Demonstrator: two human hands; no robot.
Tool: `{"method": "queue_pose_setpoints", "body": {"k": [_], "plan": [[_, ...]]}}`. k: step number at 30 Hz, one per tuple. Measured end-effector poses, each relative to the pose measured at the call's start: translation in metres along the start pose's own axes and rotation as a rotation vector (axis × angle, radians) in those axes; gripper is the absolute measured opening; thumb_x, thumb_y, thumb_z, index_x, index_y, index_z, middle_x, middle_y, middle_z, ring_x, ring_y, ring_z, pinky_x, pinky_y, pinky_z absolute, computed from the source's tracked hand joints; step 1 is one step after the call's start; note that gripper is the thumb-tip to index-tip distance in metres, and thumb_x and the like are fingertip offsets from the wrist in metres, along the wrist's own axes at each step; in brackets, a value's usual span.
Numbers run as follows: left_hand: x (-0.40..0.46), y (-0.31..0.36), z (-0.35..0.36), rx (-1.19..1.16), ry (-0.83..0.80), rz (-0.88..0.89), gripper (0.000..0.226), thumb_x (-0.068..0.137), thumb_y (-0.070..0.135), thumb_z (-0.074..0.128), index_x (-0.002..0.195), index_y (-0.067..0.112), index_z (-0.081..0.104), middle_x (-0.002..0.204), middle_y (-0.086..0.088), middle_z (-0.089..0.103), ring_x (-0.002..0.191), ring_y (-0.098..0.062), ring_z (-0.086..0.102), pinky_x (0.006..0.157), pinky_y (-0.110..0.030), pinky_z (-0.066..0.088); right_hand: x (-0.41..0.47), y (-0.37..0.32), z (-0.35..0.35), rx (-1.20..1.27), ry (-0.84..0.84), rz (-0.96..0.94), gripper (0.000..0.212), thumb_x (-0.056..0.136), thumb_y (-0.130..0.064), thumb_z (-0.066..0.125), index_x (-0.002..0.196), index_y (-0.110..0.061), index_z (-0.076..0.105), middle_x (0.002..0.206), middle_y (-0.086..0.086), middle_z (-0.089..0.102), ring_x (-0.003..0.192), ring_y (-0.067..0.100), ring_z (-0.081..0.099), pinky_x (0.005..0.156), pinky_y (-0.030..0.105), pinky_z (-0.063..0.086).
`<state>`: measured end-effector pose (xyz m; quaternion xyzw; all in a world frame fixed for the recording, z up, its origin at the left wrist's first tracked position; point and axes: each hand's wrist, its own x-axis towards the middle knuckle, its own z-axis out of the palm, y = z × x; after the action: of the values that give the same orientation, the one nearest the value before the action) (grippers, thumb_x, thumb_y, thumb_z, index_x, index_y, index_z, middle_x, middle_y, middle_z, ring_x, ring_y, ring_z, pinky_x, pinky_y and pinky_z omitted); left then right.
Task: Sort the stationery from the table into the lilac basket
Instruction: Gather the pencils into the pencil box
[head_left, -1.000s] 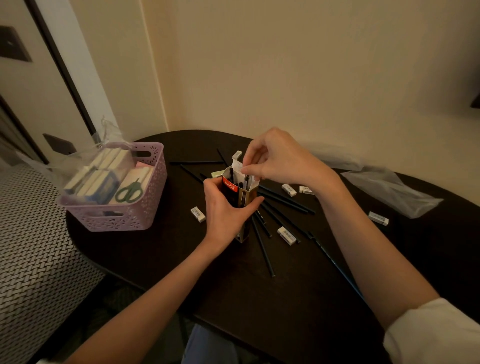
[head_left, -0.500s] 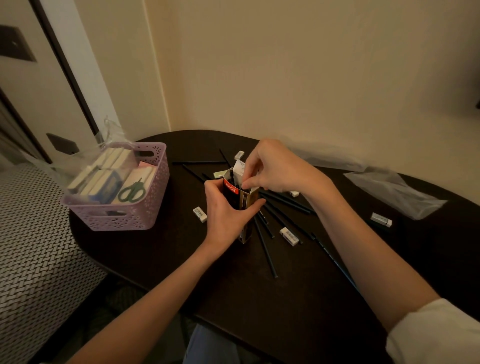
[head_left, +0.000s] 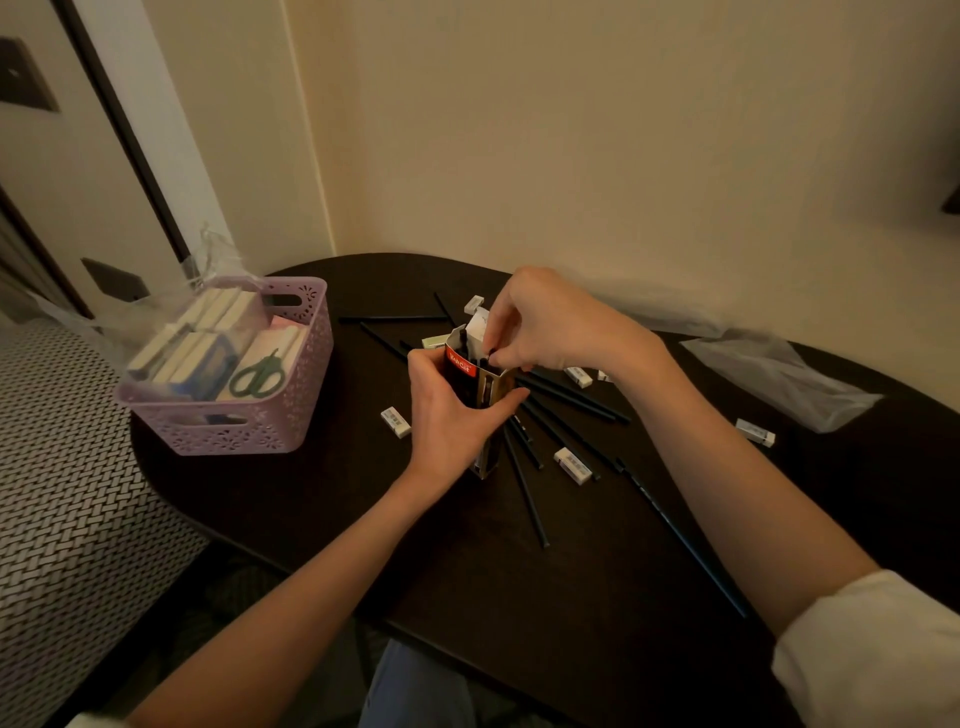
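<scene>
My left hand (head_left: 451, 415) grips an upright, open pencil box (head_left: 491, 389) with a red label in the middle of the dark table (head_left: 363, 493). My right hand (head_left: 545, 322) is at the box's open top, its fingertips pinching the ends of black pencils (head_left: 480, 361) that stand inside. Several more black pencils (head_left: 524, 483) lie fanned out on the table around the box. Small white erasers (head_left: 573, 465) are scattered among them. The lilac basket (head_left: 244, 415) stands at the table's left end, holding packs of stationery and green scissors (head_left: 260, 375).
Clear plastic bags (head_left: 779, 379) lie at the back right by the wall. Another plastic wrap (head_left: 208, 260) hangs over the basket's far side. The table's rounded left edge drops to a patterned floor (head_left: 62, 493). A wall runs close behind the table.
My right hand has lowered a little onto the box's open top, from holding its white flap to pinching the pencil ends. My left hand keeps its grip on the box.
</scene>
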<state>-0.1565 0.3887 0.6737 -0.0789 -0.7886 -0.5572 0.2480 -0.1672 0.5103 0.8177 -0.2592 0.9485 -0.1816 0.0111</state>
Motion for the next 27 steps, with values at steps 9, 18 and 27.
{"method": "queue_pose_setpoints", "body": {"k": [9,18,27], "plan": [[0.003,0.001,0.0,0.025,-0.024,0.016,0.076,0.061,0.037,0.089,0.109,0.022,0.032,0.11,0.001,0.046,0.101,-0.007,0.05,0.079,-0.008,0.043,0.009,0.004,-0.008,-0.11,-0.22,-0.165,0.007,0.082,-0.012,0.073,0.087,-0.016,0.075,0.078,-0.01,0.066,0.065,-0.001,0.058,0.057,0.01,0.04],[0.007,0.0,-0.003,0.005,-0.068,0.01,0.077,0.06,0.037,0.09,0.11,0.02,0.033,0.108,0.006,0.047,0.101,-0.006,0.052,0.082,-0.012,0.046,0.018,0.006,-0.006,-0.091,-0.285,-0.174,0.012,0.082,-0.008,0.072,0.09,-0.016,0.076,0.076,-0.016,0.064,0.067,-0.005,0.06,0.062,0.014,0.045],[0.009,0.005,-0.002,-0.006,-0.086,0.013,0.079,0.059,0.035,0.091,0.112,0.021,0.033,0.111,0.006,0.046,0.101,0.003,0.049,0.083,-0.007,0.042,0.025,-0.002,-0.025,-0.027,-0.349,-0.03,0.009,0.083,-0.007,0.071,0.092,-0.009,0.072,0.069,-0.004,0.065,0.048,-0.001,0.058,0.046,0.011,0.042]]}}
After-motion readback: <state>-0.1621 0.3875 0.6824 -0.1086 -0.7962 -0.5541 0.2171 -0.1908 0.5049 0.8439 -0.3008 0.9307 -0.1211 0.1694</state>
